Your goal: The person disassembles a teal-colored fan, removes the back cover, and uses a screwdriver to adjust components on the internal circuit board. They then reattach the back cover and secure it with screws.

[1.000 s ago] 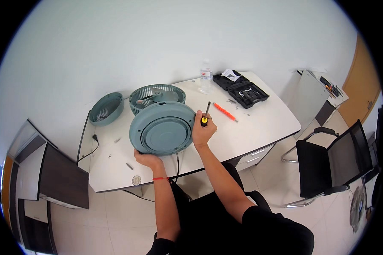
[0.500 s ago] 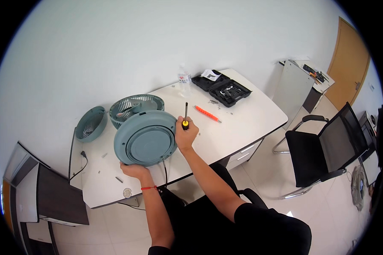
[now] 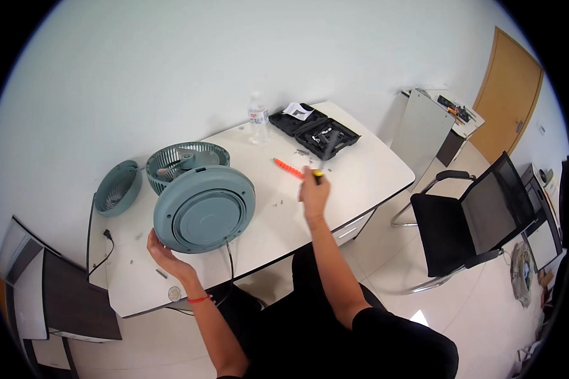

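A grey-green round fan base (image 3: 210, 215) is tilted with its underside toward me. My left hand (image 3: 168, 258) supports its lower left rim, thumb and fingers around the edge. A black cord runs down from the base. Behind it lies the fan head (image 3: 186, 158) with its blades and slatted housing. My right hand (image 3: 314, 197) is apart from the base, over the right part of the table, closed round a screwdriver (image 3: 318, 175) with a yellow and black handle. The shaft is blurred. An orange-red ribbed rod (image 3: 287, 167) lies just beyond that hand, partly hidden by it.
A round green grille cover (image 3: 119, 188) stands at the table's left. At the back are a water bottle (image 3: 258, 119) and an open black tool case (image 3: 327, 138). Small metal parts and a round disc (image 3: 174, 293) lie on the white table (image 3: 269, 234). A black chair (image 3: 452, 227) stands right.
My right hand has moved away from the base's rim to the right, taking the screwdriver along. My left hand still supports the base. The view has shifted slightly.
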`<state>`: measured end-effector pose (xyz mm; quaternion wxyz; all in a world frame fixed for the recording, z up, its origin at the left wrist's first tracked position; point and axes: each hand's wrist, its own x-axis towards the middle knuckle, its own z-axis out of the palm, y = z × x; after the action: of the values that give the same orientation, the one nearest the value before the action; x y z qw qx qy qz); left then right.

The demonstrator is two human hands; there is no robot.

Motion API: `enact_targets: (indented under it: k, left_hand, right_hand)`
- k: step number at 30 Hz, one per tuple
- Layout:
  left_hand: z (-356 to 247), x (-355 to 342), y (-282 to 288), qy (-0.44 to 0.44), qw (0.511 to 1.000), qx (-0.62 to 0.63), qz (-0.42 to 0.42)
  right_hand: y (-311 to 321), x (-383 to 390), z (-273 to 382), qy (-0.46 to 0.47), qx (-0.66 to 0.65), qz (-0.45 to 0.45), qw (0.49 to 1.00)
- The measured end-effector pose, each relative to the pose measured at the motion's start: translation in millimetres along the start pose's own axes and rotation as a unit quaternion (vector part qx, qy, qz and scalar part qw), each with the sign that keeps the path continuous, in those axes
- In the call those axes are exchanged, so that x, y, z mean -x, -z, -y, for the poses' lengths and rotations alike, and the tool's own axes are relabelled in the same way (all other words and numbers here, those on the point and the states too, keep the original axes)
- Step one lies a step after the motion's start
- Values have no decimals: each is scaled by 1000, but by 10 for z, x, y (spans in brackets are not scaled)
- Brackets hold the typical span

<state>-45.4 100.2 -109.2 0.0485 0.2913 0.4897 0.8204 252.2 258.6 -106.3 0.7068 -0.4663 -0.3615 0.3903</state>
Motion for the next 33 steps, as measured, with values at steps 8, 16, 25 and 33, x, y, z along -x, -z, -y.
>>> enact_targets:
  k: [8, 16, 25, 33]
  left_hand:
    - [-83, -9, 11, -15, 990, -35, 135]
    - [-179, 27, 71, 34, 990, -40, 130]
    - [-251, 17, 137, 68, 983, -72, 152]
    - [-524, 127, 207, 81, 984, -55, 150]
  right_hand:
    - [662, -891, 252, 8, 171, 4, 985]
    - [283, -1535, -62, 83, 403, 134, 901]
    - [-417, -1704, -148, 166, 652, 167, 720]
    - [-525, -1737, -164, 134, 689, 196, 685]
